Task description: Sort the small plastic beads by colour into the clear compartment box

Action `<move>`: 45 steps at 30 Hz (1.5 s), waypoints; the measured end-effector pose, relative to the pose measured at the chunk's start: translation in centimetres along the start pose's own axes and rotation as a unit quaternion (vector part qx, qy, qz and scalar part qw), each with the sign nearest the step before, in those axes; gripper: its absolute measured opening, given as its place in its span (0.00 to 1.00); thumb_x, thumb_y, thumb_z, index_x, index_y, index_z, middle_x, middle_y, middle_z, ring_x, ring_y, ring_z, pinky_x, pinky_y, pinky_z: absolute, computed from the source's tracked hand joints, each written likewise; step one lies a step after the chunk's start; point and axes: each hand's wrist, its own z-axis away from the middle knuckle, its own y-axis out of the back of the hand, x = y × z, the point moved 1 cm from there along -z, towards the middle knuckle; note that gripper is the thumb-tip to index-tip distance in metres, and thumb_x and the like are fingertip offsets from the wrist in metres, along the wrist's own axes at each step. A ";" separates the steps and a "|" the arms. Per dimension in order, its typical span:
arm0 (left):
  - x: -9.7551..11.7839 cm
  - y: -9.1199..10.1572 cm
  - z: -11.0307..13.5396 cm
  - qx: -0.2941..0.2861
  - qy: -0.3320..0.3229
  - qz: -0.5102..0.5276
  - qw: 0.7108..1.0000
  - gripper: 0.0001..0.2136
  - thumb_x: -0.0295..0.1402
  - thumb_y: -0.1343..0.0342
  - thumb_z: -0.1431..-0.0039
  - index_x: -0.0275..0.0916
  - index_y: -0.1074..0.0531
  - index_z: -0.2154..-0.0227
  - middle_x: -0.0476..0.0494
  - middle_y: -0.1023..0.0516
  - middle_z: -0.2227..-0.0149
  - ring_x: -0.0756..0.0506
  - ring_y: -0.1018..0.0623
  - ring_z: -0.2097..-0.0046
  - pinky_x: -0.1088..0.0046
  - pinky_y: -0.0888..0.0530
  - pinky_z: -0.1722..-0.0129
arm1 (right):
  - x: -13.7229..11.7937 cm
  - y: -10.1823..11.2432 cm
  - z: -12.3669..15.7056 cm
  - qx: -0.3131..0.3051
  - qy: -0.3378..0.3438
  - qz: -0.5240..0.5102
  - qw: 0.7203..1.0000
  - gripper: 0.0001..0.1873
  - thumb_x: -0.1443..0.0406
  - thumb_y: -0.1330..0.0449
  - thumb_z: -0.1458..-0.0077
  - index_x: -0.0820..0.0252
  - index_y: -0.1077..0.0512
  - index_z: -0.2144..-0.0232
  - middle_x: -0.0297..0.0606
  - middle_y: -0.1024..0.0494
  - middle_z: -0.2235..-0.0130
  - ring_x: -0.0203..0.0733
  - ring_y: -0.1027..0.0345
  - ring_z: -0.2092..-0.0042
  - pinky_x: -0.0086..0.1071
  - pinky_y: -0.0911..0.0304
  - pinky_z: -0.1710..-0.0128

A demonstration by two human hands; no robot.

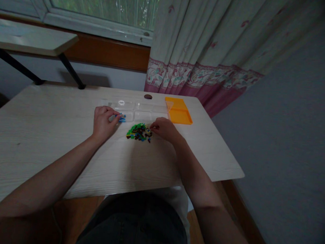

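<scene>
A small heap of tiny green, blue and dark pieces (138, 132) lies on the pale wooden table (58, 132). My right hand (163, 129) rests at the heap's right edge, fingers pinched together on the pieces. My left hand (104, 121) sits to the left of the heap, its fingers closed on a few blue pieces (122, 117) at the front of a clear compartment tray (141, 108). What my right fingers hold is too small to name.
An orange lid (179, 111) lies open at the tray's right side. A dark round hole (148, 96) marks the table's far edge. Behind stand a second table (32, 39), a window and a patterned curtain (207, 59).
</scene>
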 end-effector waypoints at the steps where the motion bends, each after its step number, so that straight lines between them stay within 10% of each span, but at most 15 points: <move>1: 0.0 0.0 0.0 0.002 0.000 0.000 1.000 0.09 0.40 0.41 0.40 0.40 0.21 0.65 0.43 0.26 0.64 0.40 0.30 0.54 0.56 0.33 0.50 | 0.0 0.1 0.1 -0.003 0.002 0.003 1.000 0.09 0.65 0.38 0.43 0.55 0.18 0.62 0.39 0.22 0.66 0.41 0.33 0.61 0.32 0.43 0.60; 29: 0.6 0.1 0.0 -0.032 0.048 0.008 0.998 0.10 0.40 0.41 0.39 0.38 0.23 0.66 0.41 0.27 0.62 0.39 0.31 0.52 0.55 0.36 0.47 | -1.5 0.3 0.1 -0.039 -0.024 0.037 0.998 0.10 0.66 0.41 0.40 0.58 0.19 0.62 0.43 0.21 0.61 0.44 0.31 0.56 0.34 0.42 0.56; 45: 0.1 -0.2 0.1 -0.035 0.045 -0.012 0.998 0.11 0.40 0.45 0.38 0.42 0.20 0.60 0.41 0.27 0.61 0.38 0.31 0.52 0.53 0.35 0.47 | -0.5 -0.3 -0.2 0.060 -0.108 -0.223 0.967 0.07 0.65 0.36 0.44 0.60 0.18 0.66 0.39 0.18 0.65 0.38 0.27 0.63 0.30 0.36 0.60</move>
